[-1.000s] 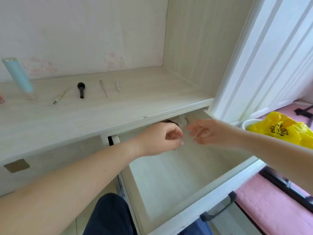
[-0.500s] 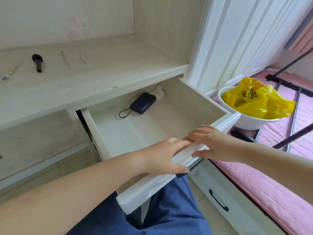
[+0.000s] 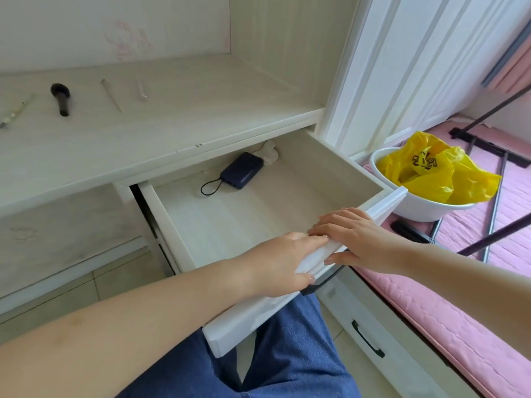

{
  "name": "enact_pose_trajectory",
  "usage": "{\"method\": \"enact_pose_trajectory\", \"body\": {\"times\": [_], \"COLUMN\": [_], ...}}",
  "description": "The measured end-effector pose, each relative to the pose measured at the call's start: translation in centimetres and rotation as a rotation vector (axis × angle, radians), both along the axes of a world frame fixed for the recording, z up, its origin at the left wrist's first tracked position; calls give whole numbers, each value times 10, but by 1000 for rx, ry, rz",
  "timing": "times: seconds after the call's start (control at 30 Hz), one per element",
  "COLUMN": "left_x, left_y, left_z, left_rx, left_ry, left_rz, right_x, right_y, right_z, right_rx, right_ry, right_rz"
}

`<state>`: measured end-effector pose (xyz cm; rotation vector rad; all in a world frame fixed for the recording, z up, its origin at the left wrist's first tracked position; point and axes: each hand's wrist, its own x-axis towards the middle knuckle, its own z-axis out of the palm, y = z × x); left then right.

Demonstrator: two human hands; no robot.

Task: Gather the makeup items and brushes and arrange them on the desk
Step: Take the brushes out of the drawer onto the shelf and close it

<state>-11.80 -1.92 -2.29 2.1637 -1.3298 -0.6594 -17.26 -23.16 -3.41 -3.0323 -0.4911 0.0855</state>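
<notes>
On the pale wooden desk (image 3: pixel 178 119) lie a black-headed makeup brush (image 3: pixel 61 98), a thin brown stick brush (image 3: pixel 111 94), a small clear applicator (image 3: pixel 141 90) and a slim pale pencil (image 3: pixel 13 113) at the left edge. Below the desk top, a white drawer (image 3: pixel 382 206) stands pulled out. My left hand (image 3: pixel 280 262) and my right hand (image 3: pixel 353 238) both grip the drawer's front panel, fingers over its top edge. Inside the drawer lie a dark blue power bank (image 3: pixel 242 173) with a cord loop and a crumpled white cloth (image 3: pixel 270 152).
A white bin (image 3: pixel 419 209) lined with a yellow bag (image 3: pixel 431 170) stands right of the drawer. A pink mat (image 3: pixel 448 326) and dark metal rods (image 3: pixel 494 225) lie on the right. A lower drawer with a black handle (image 3: pixel 367 338) sits below. My blue-trousered legs (image 3: pixel 287 354) are under the drawer.
One second ago both hands were reaching deep into the drawer; they have since drawn back to its front panel. Over the last half second they have stayed there.
</notes>
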Motion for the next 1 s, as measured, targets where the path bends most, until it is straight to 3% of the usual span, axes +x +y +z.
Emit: {"method": "enact_pose_trajectory", "body": {"times": [0.47, 0.67, 0.83, 1.0], "left_x": [53, 84, 107, 128], "left_y": [17, 30, 47, 65], "left_z": [6, 4, 8, 14], "left_rx": [14, 23, 62, 192], "left_ry": [-269, -667, -972, -1051], "left_rz": [96, 191, 290, 361], "right_x": [65, 104, 131, 159], "right_y": [16, 29, 47, 59], "right_z": [5, 12, 20, 27], "right_rx": [-28, 9, -83, -171], "right_ry": [-33, 7, -196, -188], "right_rz": [-17, -106, -154, -170]}}
